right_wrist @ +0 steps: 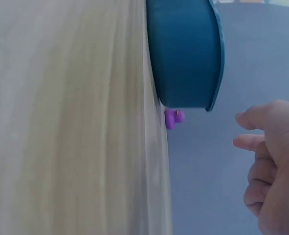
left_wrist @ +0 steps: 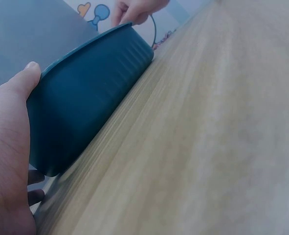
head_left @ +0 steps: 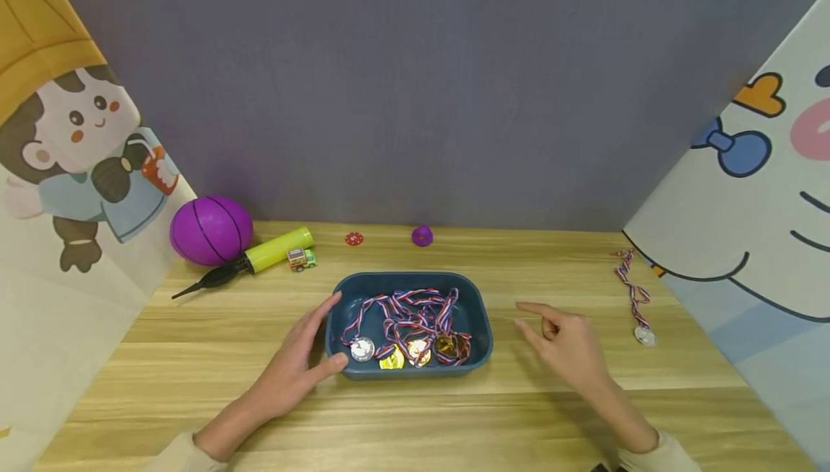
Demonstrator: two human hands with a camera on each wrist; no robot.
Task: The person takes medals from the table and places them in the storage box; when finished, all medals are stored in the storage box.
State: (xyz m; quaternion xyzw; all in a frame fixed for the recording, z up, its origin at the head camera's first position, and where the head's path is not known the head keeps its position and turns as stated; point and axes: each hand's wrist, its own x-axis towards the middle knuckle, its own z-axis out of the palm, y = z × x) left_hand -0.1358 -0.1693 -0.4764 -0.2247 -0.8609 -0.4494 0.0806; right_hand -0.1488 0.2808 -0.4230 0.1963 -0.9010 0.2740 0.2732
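Worktop (head_left: 194, 357) wood, blue tray (head_left: 476, 313) sits mid-front, long axis left-right across the person, open side up, flat on the wood. Left hand (head_left: 295, 364) cups the tray's left end, thumb on the front corner, fingers along the left wall; fingers curl round the wall lightly rather than clamp, wrist view shows palm against the side (left_wrist: 85, 112). Right hand (head_left: 564, 342) hovers off the tray's right end, not touching, fingers loose and spread, holding nothing.

Risk, as I judge it: one-sided hold only, so a push or lift from the left would slide or tip the tray toward the right and spill the contents. Medals in tray (head_left: 408, 328) are a tangle of striped ribbons, discs bunched at the front wall; pulling one ribbon would likely drag the others out.

Purple ball (head_left: 210, 230) back left, touching pump (head_left: 253, 263), which points diagonally, nozzle toward front-left. Loose medal (head_left: 635, 299) right, ribbon running front-back, disc nearest the person. Toy truck (head_left: 301, 259), purple duck (head_left: 422, 236), red disc (head_left: 353, 238) along the back
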